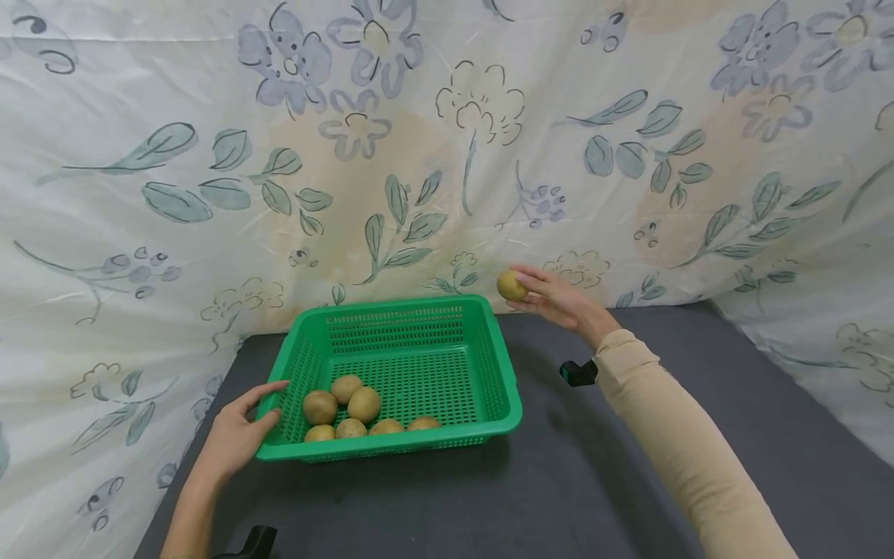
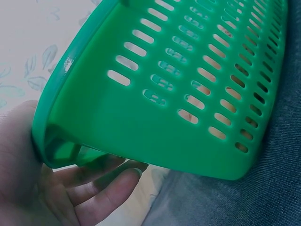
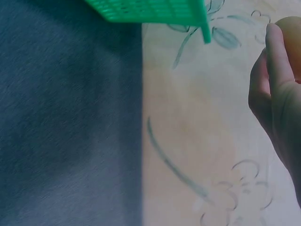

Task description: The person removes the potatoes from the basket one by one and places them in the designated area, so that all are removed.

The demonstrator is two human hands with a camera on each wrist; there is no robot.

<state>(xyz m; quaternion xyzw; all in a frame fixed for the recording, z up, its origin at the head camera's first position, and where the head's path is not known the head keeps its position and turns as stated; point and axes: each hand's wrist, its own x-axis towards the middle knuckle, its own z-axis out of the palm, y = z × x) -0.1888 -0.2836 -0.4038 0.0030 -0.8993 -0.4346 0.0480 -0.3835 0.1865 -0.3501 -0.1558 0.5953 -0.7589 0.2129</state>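
My left hand (image 1: 233, 433) grips the left rim of a green plastic basket (image 1: 499, 365); in the left wrist view, its fingers (image 2: 110, 195) curl beneath that rim. Several round tan potatoes (image 1: 364, 404) lie in the basket's left and front part. Raised beyond the basket's back right corner, my right hand (image 1: 555, 301) holds another potato (image 1: 512, 286) between thumb and fingers. The right wrist view catches this potato (image 3: 290, 42) only partly, at its right edge.
A dark grey table (image 1: 447, 505) bears the basket. Behind it and along both sides hangs a white cloth (image 1: 419, 171) printed with flowers and leaves. Black wrist devices (image 1: 578, 373) sit at both wrists.
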